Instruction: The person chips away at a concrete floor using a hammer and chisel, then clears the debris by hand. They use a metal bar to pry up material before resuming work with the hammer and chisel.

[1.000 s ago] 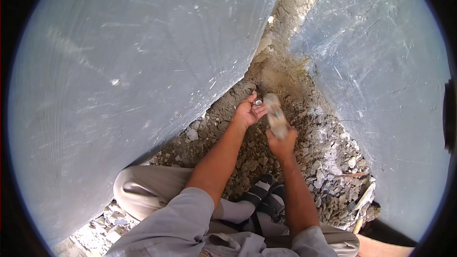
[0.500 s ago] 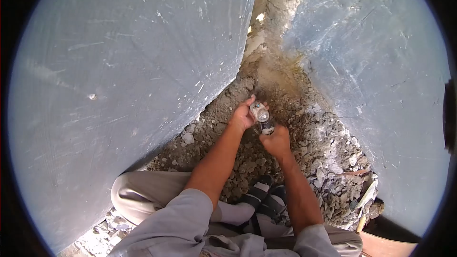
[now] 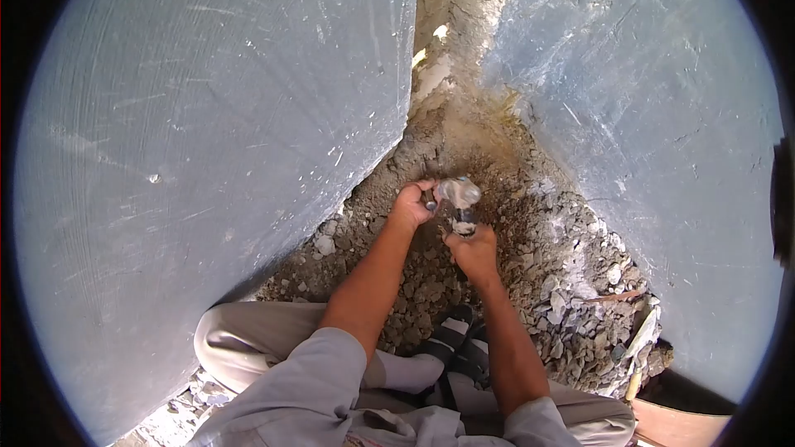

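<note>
My left hand is closed around a chisel, whose round metal end faces up toward me; its lower part is hidden by the fingers. In my right hand is a hammer, gripped by its dark handle. The silvery hammer head is smeared by motion and sits just to the right of the chisel's end, with a small gap between them. Beneath both hands lies broken, dusty rubble at the foot of the corner.
Large grey wall faces rise on the left and right, meeting near a rough exposed column. My sandalled feet rest on the rubble. A curved orange-brown pan lies at the lower right, near a stick.
The hammer head has moved right, off the chisel, so the chisel's end now shows beside my left thumb. My left hand has shifted slightly left, and the view has shifted a little.
</note>
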Motion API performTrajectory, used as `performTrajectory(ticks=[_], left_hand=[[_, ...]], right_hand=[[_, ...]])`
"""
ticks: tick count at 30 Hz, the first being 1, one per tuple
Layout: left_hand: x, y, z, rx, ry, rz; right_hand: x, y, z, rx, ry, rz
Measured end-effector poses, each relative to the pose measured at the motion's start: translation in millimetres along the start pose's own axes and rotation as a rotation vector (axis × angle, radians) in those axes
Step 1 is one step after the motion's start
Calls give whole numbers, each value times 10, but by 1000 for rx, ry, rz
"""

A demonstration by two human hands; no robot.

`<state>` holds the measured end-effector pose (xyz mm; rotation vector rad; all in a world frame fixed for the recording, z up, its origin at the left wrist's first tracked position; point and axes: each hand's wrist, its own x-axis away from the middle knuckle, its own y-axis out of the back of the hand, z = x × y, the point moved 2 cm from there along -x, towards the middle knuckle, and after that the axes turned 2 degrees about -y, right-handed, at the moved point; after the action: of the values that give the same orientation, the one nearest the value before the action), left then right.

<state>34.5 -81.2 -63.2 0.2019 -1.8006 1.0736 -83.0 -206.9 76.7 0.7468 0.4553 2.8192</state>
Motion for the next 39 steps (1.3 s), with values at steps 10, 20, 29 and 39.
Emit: performTrajectory(ticks=[10,20,29,39], left_hand=[[69,-34,229,-36,-208,-194],[164,-134,-308,287,-109,69],[158,15,-320,265,-164,146],[-96,130,-487,241,-102,208]], right_hand=[[349,257,-166,35,-19,-147],[548,361,660,59,656,-317],[26,-239,163,436,250,-7],[-27,-125,295,529,415,-155]])
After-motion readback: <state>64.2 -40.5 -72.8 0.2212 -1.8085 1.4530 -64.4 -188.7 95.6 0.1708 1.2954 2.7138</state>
